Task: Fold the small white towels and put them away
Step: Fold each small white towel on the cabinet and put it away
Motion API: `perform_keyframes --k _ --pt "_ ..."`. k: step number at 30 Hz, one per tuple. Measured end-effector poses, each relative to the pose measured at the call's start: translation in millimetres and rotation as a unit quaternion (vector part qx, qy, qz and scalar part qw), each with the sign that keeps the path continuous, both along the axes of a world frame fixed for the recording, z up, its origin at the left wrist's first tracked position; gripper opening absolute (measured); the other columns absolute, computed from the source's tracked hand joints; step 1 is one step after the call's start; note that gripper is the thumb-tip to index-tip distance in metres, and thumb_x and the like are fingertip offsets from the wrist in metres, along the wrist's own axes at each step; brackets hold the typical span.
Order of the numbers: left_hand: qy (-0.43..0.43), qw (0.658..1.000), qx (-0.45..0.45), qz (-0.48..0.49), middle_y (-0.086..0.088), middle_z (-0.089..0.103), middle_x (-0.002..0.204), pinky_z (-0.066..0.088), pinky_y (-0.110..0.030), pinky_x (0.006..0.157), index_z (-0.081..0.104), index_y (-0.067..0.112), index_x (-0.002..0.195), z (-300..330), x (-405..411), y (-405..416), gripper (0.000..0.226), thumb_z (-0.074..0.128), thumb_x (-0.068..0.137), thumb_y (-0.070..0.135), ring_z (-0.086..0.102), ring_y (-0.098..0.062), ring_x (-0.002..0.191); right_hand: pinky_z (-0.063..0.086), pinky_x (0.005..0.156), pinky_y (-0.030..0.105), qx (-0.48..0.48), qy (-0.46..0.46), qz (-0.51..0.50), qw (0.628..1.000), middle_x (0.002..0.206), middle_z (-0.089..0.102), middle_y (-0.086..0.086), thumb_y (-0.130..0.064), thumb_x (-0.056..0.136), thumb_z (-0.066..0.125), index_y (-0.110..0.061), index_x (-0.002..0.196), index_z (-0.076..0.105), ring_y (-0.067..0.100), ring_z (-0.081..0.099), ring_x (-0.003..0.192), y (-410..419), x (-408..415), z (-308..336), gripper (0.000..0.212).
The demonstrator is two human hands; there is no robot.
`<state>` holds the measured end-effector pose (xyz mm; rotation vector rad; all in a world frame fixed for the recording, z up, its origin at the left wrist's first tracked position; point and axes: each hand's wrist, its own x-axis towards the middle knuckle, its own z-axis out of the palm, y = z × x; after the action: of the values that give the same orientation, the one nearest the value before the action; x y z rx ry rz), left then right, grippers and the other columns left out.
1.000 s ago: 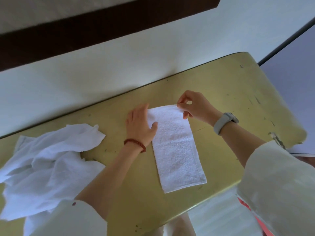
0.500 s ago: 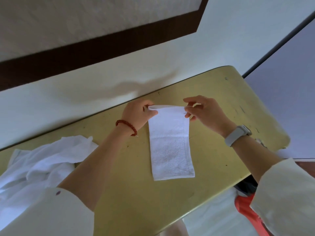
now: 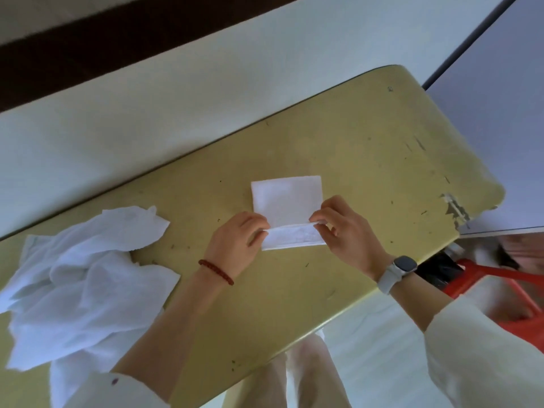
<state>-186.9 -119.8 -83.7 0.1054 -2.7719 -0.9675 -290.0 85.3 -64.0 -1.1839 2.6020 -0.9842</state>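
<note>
We are looking down at a yellow-green table (image 3: 368,160) with rounded corners; its top is showing dark scuffs, and the paint is chipping away near the right edge. The table is standing against a pale wall (image 3: 206,83), and a dark brown band (image 3: 88,45) is running across that wall higher up. A dark vertical strip (image 3: 471,39) is separating it from a bluish-grey surface on the right. Something red (image 3: 494,278) is showing below the table's right end.

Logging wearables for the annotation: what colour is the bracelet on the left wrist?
Dark red beads; the bracelet shows clearly in the head view, the only one.
</note>
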Motion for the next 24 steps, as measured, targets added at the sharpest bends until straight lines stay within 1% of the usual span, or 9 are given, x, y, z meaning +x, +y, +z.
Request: perform_keyframes --k 3,8,11,15,17,18,20,22,24 --pt "0.023 0.999 -0.031 -0.007 0.0 0.069 0.089 0.052 -0.026 0.063 0.067 0.012 0.081 -9.1 8.3 3.5 0.016 0.052 0.082 0.019 0.055 -0.009 0.082 0.044 0.039 0.032 0.009 0.001 0.0 1.0 0.086 0.052 0.007 -0.007 0.081 0.051 -0.014 0.084 0.054 0.016 0.043 0.051 3.6 11.5 -10.2 0.008" --pt "0.038 0.998 -0.047 -0.03 0.0 0.069 0.088 0.054 -0.025 0.056 0.063 0.014 0.082 -13.0 15.1 9.4 0.011 0.053 0.082 0.016 0.054 -0.009 0.082 0.042 0.036 0.03 0.033 0.017 -0.012 0.999 0.093 0.052 0.006 -0.014 0.083 0.043 -0.013 0.081 0.05 0.018 0.045 0.055 10.7 18.6 -17.6 0.007" --pt "0.032 0.998 -0.053 -0.033 0.001 0.069 0.088 0.053 -0.024 0.058 0.066 0.013 0.079 -12.1 17.9 13.2 0.016 0.051 0.083 0.017 0.057 -0.011 0.08 0.04 0.035 0.028 0.042 0.032 -0.014 0.998 0.095 0.053 0.004 -0.013 0.083 0.043 -0.014 0.08 0.047 0.018 0.047 0.055 13.5 21.9 -20.6 0.005" --pt "0.037 0.996 -0.069 -0.045 0.001 0.069 0.087 0.052 -0.023 0.06 0.067 0.012 0.076 -10.7 20.4 15.0 0.02 0.051 0.084 0.019 0.06 -0.013 0.079 0.043 0.036 0.033 0.043 0.034 -0.024 0.998 0.094 0.054 0.006 -0.003 0.079 0.05 -0.011 0.08 0.048 0.023 0.048 0.056 16.4 23.9 -26.3 0.009" --pt "0.041 0.995 -0.077 -0.053 0.001 0.069 0.088 0.05 -0.022 0.059 0.067 0.012 0.075 -9.3 20.9 15.5 0.02 0.051 0.084 0.02 0.06 -0.013 0.079 0.044 0.038 0.034 0.035 0.028 -0.024 0.999 0.095 0.053 0.008 -0.007 0.081 0.044 -0.01 0.079 0.048 0.023 0.048 0.058 16.1 24.1 -27.6 0.006" --pt "0.039 0.994 -0.084 -0.058 0.001 0.069 0.088 0.049 -0.021 0.059 0.067 0.012 0.075 -9.0 21.3 15.9 0.02 0.051 0.084 0.02 0.062 -0.014 0.079 0.045 0.039 0.034 0.032 0.028 -0.022 0.999 0.094 0.053 0.008 -0.009 0.081 0.041 -0.009 0.079 0.048 0.023 0.048 0.058 15.8 24.1 -28.4 0.008" --pt "0.032 0.993 -0.093 -0.063 0.0 0.069 0.091 0.049 -0.022 0.06 0.066 0.012 0.076 -10.7 22.6 16.4 0.02 0.05 0.084 0.022 0.064 -0.017 0.08 0.045 0.041 0.036 0.027 0.019 -0.017 0.999 0.094 0.052 0.009 -0.004 0.08 0.043 -0.006 0.078 0.049 0.023 0.048 0.059 16.5 24.0 -29.7 0.006" --pt "0.03 0.993 -0.092 -0.063 -0.001 0.068 0.094 0.05 -0.024 0.063 0.065 0.012 0.08 -15.5 23.9 15.9 0.018 0.05 0.084 0.021 0.061 -0.017 0.086 0.046 0.043 0.037 0.022 0.009 -0.019 1.0 0.094 0.052 0.01 0.004 0.076 0.05 -0.005 0.077 0.05 0.023 0.047 0.058 17.7 23.7 -30.3 0.009" --pt "0.037 0.993 -0.091 -0.063 -0.001 0.067 0.094 0.047 -0.022 0.07 0.064 0.012 0.084 -20.1 24.5 16.0 0.014 0.051 0.083 0.019 0.054 -0.015 0.091 0.046 0.044 0.038 0.017 -0.002 -0.02 1.0 0.094 0.051 0.009 0.005 0.074 0.051 -0.005 0.077 0.049 0.021 0.046 0.058 18.4 22.5 -30.8 0.011"
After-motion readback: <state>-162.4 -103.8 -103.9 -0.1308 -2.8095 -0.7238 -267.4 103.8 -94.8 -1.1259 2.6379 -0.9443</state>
